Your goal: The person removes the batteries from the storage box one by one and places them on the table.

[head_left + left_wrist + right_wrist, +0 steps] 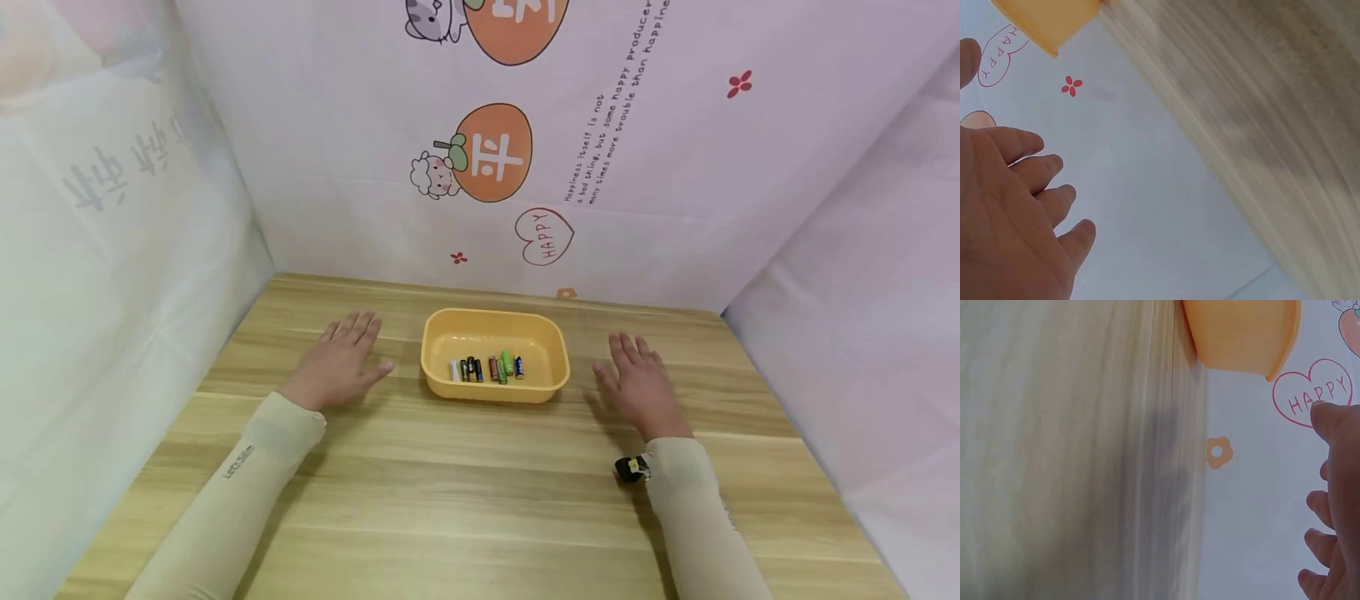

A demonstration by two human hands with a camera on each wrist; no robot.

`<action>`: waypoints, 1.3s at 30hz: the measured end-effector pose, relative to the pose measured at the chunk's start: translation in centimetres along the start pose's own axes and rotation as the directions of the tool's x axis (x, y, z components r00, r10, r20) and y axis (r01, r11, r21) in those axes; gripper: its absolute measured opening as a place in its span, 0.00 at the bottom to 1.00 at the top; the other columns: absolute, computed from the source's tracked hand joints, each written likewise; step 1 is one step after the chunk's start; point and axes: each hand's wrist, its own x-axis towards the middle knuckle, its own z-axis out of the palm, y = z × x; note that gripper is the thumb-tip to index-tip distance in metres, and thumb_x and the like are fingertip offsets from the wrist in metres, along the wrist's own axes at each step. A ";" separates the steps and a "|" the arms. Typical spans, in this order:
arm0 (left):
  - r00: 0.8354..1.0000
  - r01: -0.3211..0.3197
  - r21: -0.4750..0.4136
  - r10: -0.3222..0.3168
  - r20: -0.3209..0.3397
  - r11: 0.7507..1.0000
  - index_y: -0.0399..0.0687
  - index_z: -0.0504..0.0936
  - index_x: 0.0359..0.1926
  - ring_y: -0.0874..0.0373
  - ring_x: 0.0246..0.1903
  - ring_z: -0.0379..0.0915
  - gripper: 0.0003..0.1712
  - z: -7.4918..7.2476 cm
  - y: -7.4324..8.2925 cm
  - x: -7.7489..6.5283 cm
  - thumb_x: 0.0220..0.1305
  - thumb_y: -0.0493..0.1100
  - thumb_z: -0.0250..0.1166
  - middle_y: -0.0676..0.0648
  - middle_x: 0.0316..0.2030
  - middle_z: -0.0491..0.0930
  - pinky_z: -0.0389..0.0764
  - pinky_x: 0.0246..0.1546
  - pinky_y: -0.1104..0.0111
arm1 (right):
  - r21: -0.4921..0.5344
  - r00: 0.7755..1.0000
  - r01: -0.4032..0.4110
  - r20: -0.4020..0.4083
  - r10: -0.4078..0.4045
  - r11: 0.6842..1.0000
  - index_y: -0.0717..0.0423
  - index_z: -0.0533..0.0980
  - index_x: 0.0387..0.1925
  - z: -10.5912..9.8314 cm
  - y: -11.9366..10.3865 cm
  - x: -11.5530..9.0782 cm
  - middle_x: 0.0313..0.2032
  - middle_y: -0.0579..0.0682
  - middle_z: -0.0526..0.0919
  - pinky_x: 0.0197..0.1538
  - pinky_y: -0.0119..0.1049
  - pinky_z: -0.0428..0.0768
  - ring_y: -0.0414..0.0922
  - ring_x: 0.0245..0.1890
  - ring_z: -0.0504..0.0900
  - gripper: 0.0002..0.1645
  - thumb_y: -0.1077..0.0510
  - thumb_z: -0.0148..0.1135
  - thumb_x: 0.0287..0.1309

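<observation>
A yellow plastic basin [495, 393] stands between the two hands on the wooden table. Several small batteries lie on its floor, among them a white battery [454, 370], a green battery [507, 362] and a blue battery [519, 367]. To the left of the basin is my left hand [335, 363], fingers spread and straight, holding nothing. My right hand [640, 383] is on the other side, palm down with its fingers extended and nothing in it. Each wrist view also shows part of the basin [1054, 22] beyond the fingers.
The wood-grained table [450, 508] ends at a white printed backdrop [645, 250] behind the basin. White cloth walls [120, 275] stand at the left and right. A small black device [630, 469] sits at the right wrist, by the sleeve cuff.
</observation>
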 end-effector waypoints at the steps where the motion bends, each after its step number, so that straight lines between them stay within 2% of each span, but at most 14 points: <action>1: 1.000 -0.002 0.007 0.002 0.000 1.000 0.37 0.45 0.75 0.39 0.73 0.36 0.47 0.0 0.0 0.1 0.72 0.66 0.45 0.37 0.75 0.42 0.40 0.71 0.45 | 0.000 1.000 0.002 -0.002 -0.002 1.000 0.61 0.46 0.75 0.1 0.0 0.1 0.74 0.64 0.47 0.70 0.64 0.42 0.63 0.73 0.39 0.43 0.37 0.39 0.74; 6: 1.000 -0.021 0.017 0.021 0.004 1.000 0.37 0.48 0.75 0.40 0.72 0.39 0.47 0.2 0.2 0.6 0.72 0.69 0.39 0.38 0.74 0.45 0.43 0.70 0.45 | -0.005 1.000 0.016 -0.015 -0.016 1.000 0.60 0.46 0.75 0.5 -0.2 0.8 0.74 0.63 0.47 0.70 0.63 0.42 0.62 0.73 0.39 0.43 0.36 0.36 0.74; 15: 0.999 -0.033 0.001 0.033 0.003 0.999 0.33 0.59 0.71 0.39 0.69 0.51 0.35 0.5 0.6 1.1 0.74 0.52 0.53 0.35 0.70 0.58 0.54 0.68 0.45 | 0.025 1.000 0.025 -0.015 -0.025 0.999 0.59 0.47 0.76 2.0 -0.6 1.4 0.74 0.60 0.45 0.71 0.61 0.43 0.60 0.73 0.38 0.41 0.38 0.35 0.75; 24: 1.000 -0.017 -0.029 0.018 0.011 0.999 0.34 0.66 0.68 0.40 0.67 0.58 0.31 0.3 0.8 1.4 0.74 0.51 0.54 0.37 0.67 0.65 0.60 0.66 0.45 | 0.071 0.998 0.066 -0.024 -0.065 0.995 0.56 0.44 0.76 2.2 -1.9 3.1 0.75 0.59 0.44 0.72 0.58 0.40 0.59 0.74 0.39 0.41 0.35 0.28 0.74; 28: 1.000 -0.024 -0.021 0.025 0.007 0.999 0.35 0.66 0.68 0.40 0.66 0.59 0.31 0.2 1.0 1.7 0.73 0.50 0.55 0.37 0.66 0.66 0.62 0.65 0.46 | 0.068 0.996 0.085 -0.039 -0.082 0.994 0.57 0.46 0.76 2.5 -2.3 3.7 0.74 0.60 0.47 0.71 0.59 0.44 0.61 0.73 0.42 0.39 0.38 0.31 0.75; 33: 0.999 -0.052 0.005 0.052 -0.015 0.999 0.35 0.71 0.64 0.40 0.63 0.65 0.28 -0.4 1.9 1.9 0.71 0.48 0.58 0.36 0.62 0.71 0.67 0.63 0.48 | 0.075 0.996 0.089 -0.039 -0.086 0.993 0.58 0.47 0.76 2.6 -2.9 4.1 0.74 0.60 0.47 0.71 0.59 0.45 0.63 0.72 0.45 0.39 0.39 0.31 0.76; 39: 0.999 -0.050 0.005 0.050 -0.020 0.999 0.37 0.75 0.61 0.42 0.57 0.72 0.25 -1.1 3.3 2.4 0.71 0.48 0.59 0.38 0.57 0.76 0.73 0.59 0.51 | 0.096 0.992 0.127 -0.034 -0.124 0.987 0.58 0.47 0.76 2.9 -3.2 4.3 0.74 0.61 0.49 0.71 0.61 0.46 0.62 0.72 0.45 0.40 0.38 0.28 0.75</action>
